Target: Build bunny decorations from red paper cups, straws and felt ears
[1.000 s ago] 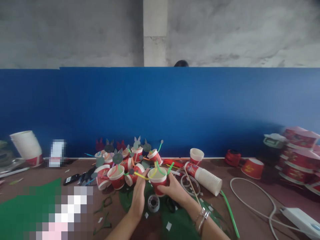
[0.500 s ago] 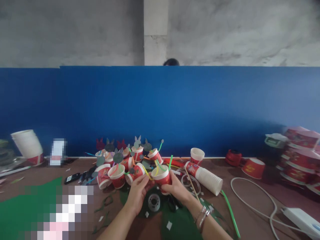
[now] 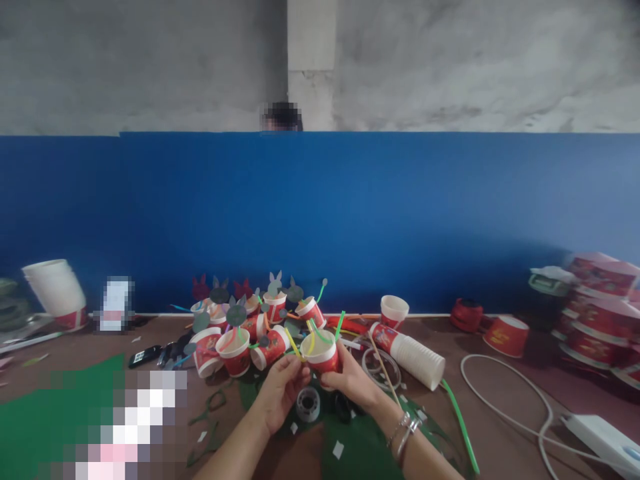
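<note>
1. My right hand (image 3: 351,381) is wrapped around a small red and white paper cup (image 3: 323,358), fingers closed on its right side and underside.
2. My left hand (image 3: 281,391) curls narrowly against the cup's left side, fingertips at the wall just below the rim, so both hands grip it.
3. The cup is upright, lifted just above the table, in front of me at the middle. It has a white inside and a white band at the rim, with red print below.
4. Thin yellow and green plastic straws (image 3: 314,332) arch out of its mouth, and one green end sticks up.
5. A grey roll of tape (image 3: 307,405) lies right under my hands on a dark green felt sheet (image 3: 367,448).
6. Just behind the cup crowds a cluster of decorated red paper cups (image 3: 239,330), with straws and grey felt cut-outs. It stands close to my left fingers.
7. To the right lies a toppled stack of white paper cups (image 3: 413,358), with a thin wooden stick (image 3: 383,375) leaning before it.
8. Further right, a white cable (image 3: 505,395) loops over the brown table (image 3: 500,433).
9. A tall blue partition (image 3: 320,220) closes off the back.
</note>
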`<state>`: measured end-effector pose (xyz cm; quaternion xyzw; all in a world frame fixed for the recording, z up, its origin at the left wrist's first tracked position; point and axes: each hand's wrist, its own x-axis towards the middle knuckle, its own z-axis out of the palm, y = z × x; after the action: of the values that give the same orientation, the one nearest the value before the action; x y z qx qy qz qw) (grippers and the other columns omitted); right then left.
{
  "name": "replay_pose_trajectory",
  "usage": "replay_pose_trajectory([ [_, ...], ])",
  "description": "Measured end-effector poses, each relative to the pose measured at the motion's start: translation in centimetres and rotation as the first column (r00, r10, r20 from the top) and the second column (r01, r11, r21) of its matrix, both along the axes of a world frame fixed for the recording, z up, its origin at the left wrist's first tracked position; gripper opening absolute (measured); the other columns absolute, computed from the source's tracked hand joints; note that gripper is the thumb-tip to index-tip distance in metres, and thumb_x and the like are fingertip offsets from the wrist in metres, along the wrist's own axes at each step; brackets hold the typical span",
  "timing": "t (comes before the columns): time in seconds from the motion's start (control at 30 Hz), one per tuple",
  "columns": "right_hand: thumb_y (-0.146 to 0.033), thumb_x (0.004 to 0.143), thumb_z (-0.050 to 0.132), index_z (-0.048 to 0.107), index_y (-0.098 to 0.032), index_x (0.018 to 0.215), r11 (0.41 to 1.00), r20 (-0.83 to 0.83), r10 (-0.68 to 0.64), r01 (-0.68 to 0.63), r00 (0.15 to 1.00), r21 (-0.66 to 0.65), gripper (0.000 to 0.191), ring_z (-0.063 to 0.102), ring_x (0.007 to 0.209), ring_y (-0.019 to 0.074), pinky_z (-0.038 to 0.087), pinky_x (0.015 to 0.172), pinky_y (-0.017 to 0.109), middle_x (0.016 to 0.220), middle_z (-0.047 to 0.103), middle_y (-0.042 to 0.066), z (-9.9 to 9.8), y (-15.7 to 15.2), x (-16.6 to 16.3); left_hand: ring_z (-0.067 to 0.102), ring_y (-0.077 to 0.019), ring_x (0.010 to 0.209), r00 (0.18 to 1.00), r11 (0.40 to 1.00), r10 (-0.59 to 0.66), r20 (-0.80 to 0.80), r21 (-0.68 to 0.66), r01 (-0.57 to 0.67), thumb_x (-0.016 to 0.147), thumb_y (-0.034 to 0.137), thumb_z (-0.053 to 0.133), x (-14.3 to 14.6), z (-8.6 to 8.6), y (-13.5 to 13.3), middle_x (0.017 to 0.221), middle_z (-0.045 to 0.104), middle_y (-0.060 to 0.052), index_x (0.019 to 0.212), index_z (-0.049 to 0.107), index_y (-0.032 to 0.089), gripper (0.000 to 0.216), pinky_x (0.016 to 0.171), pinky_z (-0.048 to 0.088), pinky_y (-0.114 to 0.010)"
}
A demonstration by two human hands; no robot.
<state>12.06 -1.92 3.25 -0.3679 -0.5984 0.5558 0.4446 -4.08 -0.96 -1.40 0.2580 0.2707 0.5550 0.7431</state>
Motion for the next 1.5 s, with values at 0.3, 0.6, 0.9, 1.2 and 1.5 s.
replay_pose_trajectory([
  [0.3, -0.005, 0.057, 0.054, 0.048, -0.019, 0.113, 0.991, 0.044, 0.016, -0.021, 0.999, 0.134, 0.058, 0.052, 0.075, 0.0137, 0.042, 0.065, 0.023, 0.089, 0.058, -0.002, -0.3, 0.1, 0.0, 0.06, -0.0086, 0.058, 0.999, 0.999, -0.042, -0.017, 0.017, 0.042, 0.056, 0.023, 0.085, -0.2, 0.5, 0.1, 0.063, 0.065, -0.002, 0.066, 0.063, 0.011, 0.027, 0.062, 0.049, -0.018],
  [0.6, -0.003, 0.057, 0.053, 0.05, -0.02, 0.111, 0.983, 0.092, 0.004, -0.021, 0.996, 0.184, 0.056, 0.053, 0.079, 0.0152, 0.043, 0.069, 0.025, 0.091, 0.06, -0.002, -0.2, 0.1, 0.2, 0.047, -0.0018, 0.038, 0.985, 0.967, -0.171, 0.008, -0.188, 0.17, 0.076, 0.025, 0.07, -0.6, 0.5, -0.3, 0.054, 0.055, 0.003, 0.074, 0.063, 0.008, 0.018, 0.038, 0.042, -0.011],
  [0.9, -0.002, 0.056, 0.052, 0.047, -0.018, 0.118, 0.98, 0.064, 0.051, -0.062, 0.997, 0.19, 0.065, 0.054, 0.082, 0.0152, 0.043, 0.071, 0.025, 0.094, 0.06, -0.001, -0.8, 0.2, 0.1, 0.041, 0.0001, 0.034, 0.961, 0.928, -0.248, 0.119, -0.256, 0.271, 0.089, 0.022, 0.054, -1.0, 1.0, -0.7, 0.052, 0.048, 0.006, 0.075, 0.06, 0.009, 0.02, 0.037, 0.044, -0.01],
  [1.2, 0.001, 0.057, 0.052, 0.045, -0.02, 0.122, 0.973, 0.067, 0.074, -0.086, 0.995, 0.212, 0.069, 0.055, 0.087, 0.0169, 0.043, 0.075, 0.026, 0.096, 0.06, -0.001, -1.3, 0.4, 0.2, 0.042, -0.0005, 0.035, 0.956, 0.917, -0.271, 0.112, -0.271, 0.291, 0.083, 0.034, 0.062, -0.9, 0.7, -0.7, 0.053, 0.051, 0.004, 0.071, 0.059, 0.009, 0.028, 0.035, 0.044, -0.01],
  [1.5, 0.002, 0.054, 0.05, 0.048, -0.02, 0.121, 0.958, 0.122, 0.057, -0.089, 0.991, 0.272, 0.069, 0.056, 0.091, 0.0191, 0.043, 0.081, 0.03, 0.1, 0.061, 0.0, -1.0, 0.3, 0.2, 0.038, 0.0008, 0.034, 0.979, 0.953, -0.194, 0.061, -0.227, 0.203, 0.083, 0.026, 0.063, -0.3, 0.6, -0.5, 0.051, 0.049, 0.006, 0.065, 0.054, 0.011, 0.025, 0.033, 0.037, -0.008],
])
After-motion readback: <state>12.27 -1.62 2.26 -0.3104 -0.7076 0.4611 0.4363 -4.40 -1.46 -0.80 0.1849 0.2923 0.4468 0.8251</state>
